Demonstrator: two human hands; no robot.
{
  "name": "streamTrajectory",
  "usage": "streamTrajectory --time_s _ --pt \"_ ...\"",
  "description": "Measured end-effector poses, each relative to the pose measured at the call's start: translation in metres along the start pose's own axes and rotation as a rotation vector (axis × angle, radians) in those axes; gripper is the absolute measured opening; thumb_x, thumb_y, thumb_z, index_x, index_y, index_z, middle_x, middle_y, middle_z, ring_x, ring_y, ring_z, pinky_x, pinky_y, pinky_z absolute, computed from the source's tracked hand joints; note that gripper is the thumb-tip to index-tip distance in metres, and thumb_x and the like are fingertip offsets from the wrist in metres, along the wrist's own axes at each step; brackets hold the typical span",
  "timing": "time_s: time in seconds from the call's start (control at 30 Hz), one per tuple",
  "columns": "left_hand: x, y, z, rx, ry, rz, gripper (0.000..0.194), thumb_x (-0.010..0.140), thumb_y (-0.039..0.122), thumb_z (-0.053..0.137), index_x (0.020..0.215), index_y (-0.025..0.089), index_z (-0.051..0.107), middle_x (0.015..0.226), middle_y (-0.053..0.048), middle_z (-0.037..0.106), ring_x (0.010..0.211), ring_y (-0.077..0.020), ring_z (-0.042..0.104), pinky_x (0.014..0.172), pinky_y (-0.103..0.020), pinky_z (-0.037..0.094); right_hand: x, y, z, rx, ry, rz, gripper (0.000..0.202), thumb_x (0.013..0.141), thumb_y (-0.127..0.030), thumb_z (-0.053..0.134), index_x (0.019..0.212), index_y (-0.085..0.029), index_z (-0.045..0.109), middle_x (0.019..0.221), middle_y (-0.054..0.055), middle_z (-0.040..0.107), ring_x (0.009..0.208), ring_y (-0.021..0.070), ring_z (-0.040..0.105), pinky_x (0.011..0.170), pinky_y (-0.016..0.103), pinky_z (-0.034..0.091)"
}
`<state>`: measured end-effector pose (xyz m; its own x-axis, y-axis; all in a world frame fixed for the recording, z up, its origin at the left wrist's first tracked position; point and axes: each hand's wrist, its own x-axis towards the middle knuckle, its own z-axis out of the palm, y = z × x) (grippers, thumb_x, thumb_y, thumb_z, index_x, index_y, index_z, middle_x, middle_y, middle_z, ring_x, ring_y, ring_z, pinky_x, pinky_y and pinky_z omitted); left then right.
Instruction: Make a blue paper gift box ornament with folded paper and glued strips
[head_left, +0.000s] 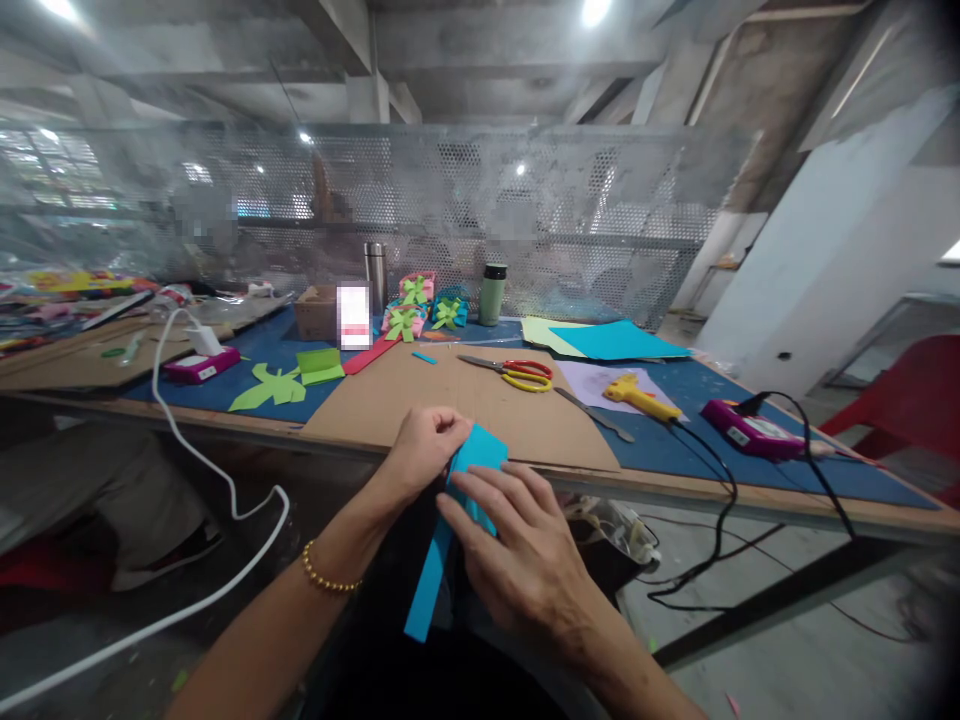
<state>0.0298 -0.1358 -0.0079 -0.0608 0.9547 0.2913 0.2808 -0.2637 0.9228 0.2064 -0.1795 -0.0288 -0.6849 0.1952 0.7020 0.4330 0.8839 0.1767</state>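
Note:
Both of my hands hold one blue paper strip [480,452] just in front of the table's near edge. My left hand [426,448], with a gold bead bracelet at the wrist, pinches the strip's upper part. My right hand [517,545] lies over the middle of the strip with its fingers pressing on it. The strip's lower end [426,590] hangs down toward my lap. A brown cardboard sheet [465,400] lies on the table right behind my hands.
Red-and-yellow scissors [517,373], a yellow glue gun [637,397] with a black cord, two magenta boxes [750,430] [201,366], green paper cut-outs [274,388], blue and green sheets [615,342], finished paper gift boxes [420,308], two flasks [492,293] and a white cable [217,470] are around. A red chair [907,400] stands right.

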Motion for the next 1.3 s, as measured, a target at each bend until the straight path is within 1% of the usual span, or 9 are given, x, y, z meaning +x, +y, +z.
streamTrajectory --time_s 0.1,0.27,0.47,0.63,0.8,1.0,1.13,1.23,1.3 --pt "0.001 0.0 0.0 -0.011 0.007 -0.027 0.035 0.081 0.043 0.057 0.057 0.018 0.052 0.047 0.006 0.04 0.042 -0.0086 0.04 0.041 -0.022 0.029 -0.005 -0.005 0.005 0.044 -0.007 -0.042 0.035 0.095 -0.015 0.047 0.125 -0.02 0.065 0.129 0.008 0.068 0.127 0.0229 0.057 0.114 0.047 0.037" --pt "0.001 -0.001 0.0 -0.047 -0.017 -0.043 0.035 0.081 0.043 0.057 0.058 0.018 0.053 0.047 0.006 0.04 0.041 -0.0086 0.041 0.04 -0.021 0.03 -0.011 -0.001 0.013 0.076 0.114 -0.079 0.031 0.098 -0.009 0.045 0.119 -0.014 0.068 0.12 0.009 0.073 0.121 0.0211 0.063 0.114 0.044 0.04" --pt "0.001 -0.001 0.0 -0.104 -0.068 -0.052 0.038 0.079 0.047 0.06 0.056 0.018 0.05 0.046 0.007 0.039 0.041 -0.0078 0.039 0.039 -0.021 0.03 -0.014 0.001 0.012 0.096 0.155 -0.11 0.031 0.1 -0.009 0.043 0.12 -0.011 0.067 0.118 0.01 0.074 0.122 0.0209 0.063 0.115 0.044 0.04" --pt "0.001 -0.001 0.001 -0.111 -0.042 -0.051 0.037 0.079 0.046 0.059 0.058 0.017 0.052 0.047 0.007 0.039 0.042 -0.0076 0.037 0.04 -0.021 0.028 -0.016 0.001 0.015 0.083 0.158 -0.1 0.032 0.101 -0.01 0.042 0.119 -0.012 0.068 0.118 0.009 0.074 0.122 0.0209 0.062 0.115 0.042 0.039" --pt "0.001 -0.003 0.003 -0.176 -0.007 -0.062 0.036 0.077 0.044 0.062 0.057 0.017 0.051 0.049 0.007 0.038 0.044 -0.007 0.036 0.042 -0.02 0.027 -0.017 0.004 0.023 0.099 0.188 -0.08 0.031 0.1 -0.009 0.043 0.121 -0.009 0.066 0.115 0.012 0.074 0.12 0.0214 0.062 0.109 0.041 0.044" --pt "-0.006 -0.009 0.012 -0.392 0.038 -0.157 0.039 0.073 0.047 0.07 0.058 0.017 0.049 0.05 0.008 0.037 0.045 -0.0058 0.033 0.043 -0.02 0.027 -0.017 0.006 0.03 0.123 0.302 -0.061 0.031 0.097 -0.007 0.045 0.119 -0.011 0.067 0.108 0.012 0.074 0.111 0.0228 0.065 0.099 0.043 0.049" --pt "-0.01 -0.012 0.012 -0.432 -0.048 -0.174 0.044 0.077 0.054 0.066 0.059 0.017 0.05 0.05 0.005 0.046 0.043 -0.0075 0.042 0.043 -0.021 0.033 -0.012 0.003 0.015 0.266 0.444 0.107 0.033 0.094 -0.005 0.05 0.117 -0.016 0.07 0.106 0.011 0.074 0.104 0.0229 0.067 0.092 0.043 0.053" --pt "-0.015 -0.007 0.009 -0.286 -0.121 -0.189 0.049 0.086 0.06 0.052 0.065 0.016 0.057 0.053 0.0 0.057 0.039 -0.0115 0.049 0.041 -0.024 0.035 -0.008 0.011 0.0 0.358 0.591 0.377 0.028 0.088 -0.005 0.062 0.106 -0.022 0.075 0.101 0.006 0.074 0.093 0.0198 0.069 0.083 0.035 0.056" --pt "-0.02 -0.001 0.007 -0.058 -0.042 -0.11 0.05 0.09 0.059 0.047 0.072 0.016 0.062 0.055 -0.001 0.059 0.039 -0.0121 0.049 0.042 -0.025 0.035 -0.006 0.021 -0.007 0.431 0.677 0.613 0.019 0.085 -0.011 0.07 0.095 -0.024 0.078 0.095 0.003 0.075 0.088 0.0183 0.07 0.079 0.031 0.056"
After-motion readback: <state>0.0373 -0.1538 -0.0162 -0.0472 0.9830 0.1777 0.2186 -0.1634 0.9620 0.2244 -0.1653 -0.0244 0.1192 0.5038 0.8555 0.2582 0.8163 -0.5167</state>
